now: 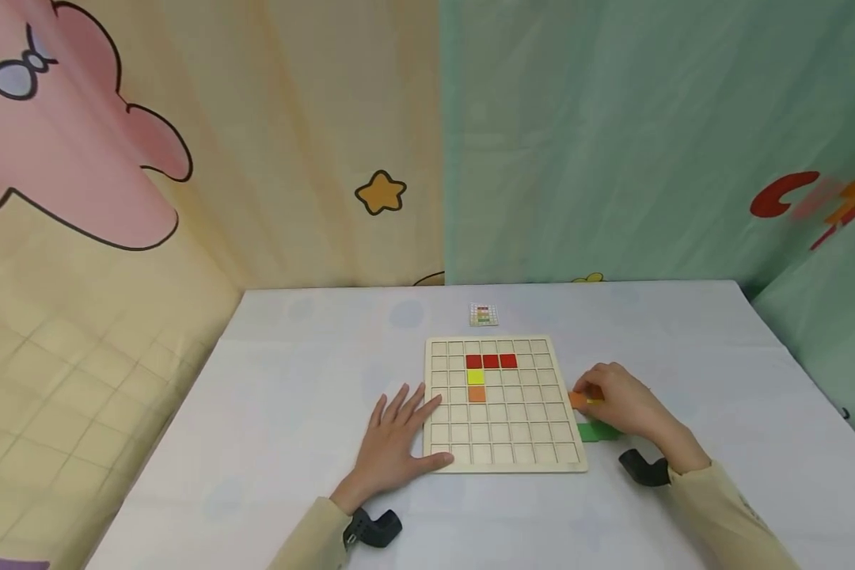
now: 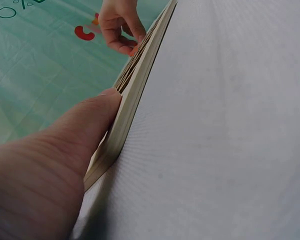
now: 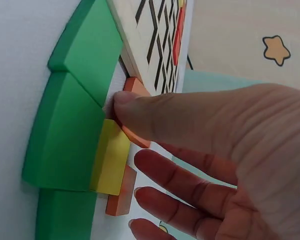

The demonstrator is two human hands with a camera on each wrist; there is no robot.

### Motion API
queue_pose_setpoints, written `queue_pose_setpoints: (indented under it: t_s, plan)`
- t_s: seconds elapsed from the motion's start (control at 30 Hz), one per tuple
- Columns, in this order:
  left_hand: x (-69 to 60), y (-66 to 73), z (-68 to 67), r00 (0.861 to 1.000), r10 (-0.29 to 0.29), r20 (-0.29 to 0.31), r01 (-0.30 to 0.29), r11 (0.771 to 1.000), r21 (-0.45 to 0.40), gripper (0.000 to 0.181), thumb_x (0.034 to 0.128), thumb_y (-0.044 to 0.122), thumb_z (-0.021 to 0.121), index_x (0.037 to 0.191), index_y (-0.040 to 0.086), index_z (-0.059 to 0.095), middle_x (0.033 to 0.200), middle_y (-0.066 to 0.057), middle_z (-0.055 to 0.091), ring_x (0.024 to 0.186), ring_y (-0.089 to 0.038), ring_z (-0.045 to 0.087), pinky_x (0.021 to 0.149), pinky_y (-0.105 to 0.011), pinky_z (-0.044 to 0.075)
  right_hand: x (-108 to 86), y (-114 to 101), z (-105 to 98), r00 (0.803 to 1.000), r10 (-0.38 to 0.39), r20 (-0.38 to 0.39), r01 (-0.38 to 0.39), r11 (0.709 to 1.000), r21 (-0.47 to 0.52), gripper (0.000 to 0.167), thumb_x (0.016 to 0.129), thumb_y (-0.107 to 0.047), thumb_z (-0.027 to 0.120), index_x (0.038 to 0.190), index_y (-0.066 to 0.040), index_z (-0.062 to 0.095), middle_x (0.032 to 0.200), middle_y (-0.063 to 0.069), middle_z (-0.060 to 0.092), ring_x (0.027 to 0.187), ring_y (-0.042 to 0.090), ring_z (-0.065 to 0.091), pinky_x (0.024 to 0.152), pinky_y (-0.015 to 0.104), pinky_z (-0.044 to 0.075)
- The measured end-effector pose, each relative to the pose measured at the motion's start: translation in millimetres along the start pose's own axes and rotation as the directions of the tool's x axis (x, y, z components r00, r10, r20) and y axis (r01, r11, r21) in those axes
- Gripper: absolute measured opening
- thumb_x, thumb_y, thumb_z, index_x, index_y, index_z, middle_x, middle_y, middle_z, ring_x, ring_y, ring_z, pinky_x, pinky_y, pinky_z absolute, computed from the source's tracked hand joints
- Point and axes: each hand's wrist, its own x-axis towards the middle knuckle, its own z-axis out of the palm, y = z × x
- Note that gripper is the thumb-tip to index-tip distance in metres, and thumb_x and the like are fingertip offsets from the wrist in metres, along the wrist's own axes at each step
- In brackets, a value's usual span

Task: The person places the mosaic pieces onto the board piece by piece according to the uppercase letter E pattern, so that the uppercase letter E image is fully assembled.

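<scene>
A pale wooden grid board [image 1: 502, 435] lies on the table. In it sit three red tiles [image 1: 491, 361] in a row, one yellow tile [image 1: 475, 377] and one orange tile [image 1: 476, 393]. My left hand [image 1: 395, 447] rests spread on the board's left edge, its thumb on the near left corner. Just off the right edge, my right hand [image 1: 623, 400] pinches a loose orange tile [image 3: 135, 87] between thumb and a finger that is mostly hidden. Beside it are a yellow tile [image 3: 111, 155], another orange tile [image 3: 122, 192] and several green tiles [image 3: 65, 130].
Beyond the board lies a small pattern card [image 1: 483, 314] with a coloured grid on it. The white-covered table [image 1: 292, 396] ends at a patterned curtain [image 1: 328, 158] behind and at the sides. Black wrist mounts [image 1: 376, 529] sit by both sleeves.
</scene>
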Motion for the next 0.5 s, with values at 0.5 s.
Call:
queue_pose_setpoints:
  t_s: [0.5]
  plan:
    - [-0.7, 1.9, -4.5, 1.0, 0.0, 0.03, 0.0, 1.0, -0.007, 0.087, 0.0807, 0.069, 0.055, 0.15, 0.022, 0.031, 0.156, -0.005, 0.02, 0.143, -0.027, 0.007, 0.112, -0.051, 0.002, 12.5, -24.7, 9.0, 0.985, -0.004, -0.171, 0.039, 0.979, 0.201, 0.013, 0.083, -0.005, 0.073, 0.086, -0.006, 0.061, 0.074, -0.001, 0.055, 0.065, 0.016, 0.05, 0.056, 0.029, 0.043]
